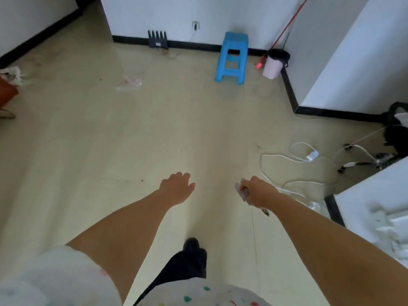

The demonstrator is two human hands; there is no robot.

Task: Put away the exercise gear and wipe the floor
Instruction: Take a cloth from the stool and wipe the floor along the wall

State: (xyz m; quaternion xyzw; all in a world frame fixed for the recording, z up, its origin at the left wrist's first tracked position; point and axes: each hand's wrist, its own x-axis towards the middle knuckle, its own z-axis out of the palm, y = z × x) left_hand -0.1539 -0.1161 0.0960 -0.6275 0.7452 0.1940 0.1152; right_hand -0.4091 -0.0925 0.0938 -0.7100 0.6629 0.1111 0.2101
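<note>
Standing over a pale floor (132, 140). Right hand (256, 193) clenching a pale handle (241, 192), likely a jump rope's, a thin cord trailing down and back toward the body. Left hand (176, 186) hanging loose and empty, fingers relaxed, just beside it.

Pale cream floor (154, 133), smooth, w/ scuffs & a few dark specks. White walls (167, 12) w/ black skirting (194, 45) all round; wall juts out at right into a corner. Blue plastic stool (232, 57) near back wall, pink bin (273, 65) w/ black liner just beside the corner. White cables (295, 155) sprawl on floor at right. Clear plastic scrap (129, 83) lies left of centre. Light dim, even
</note>
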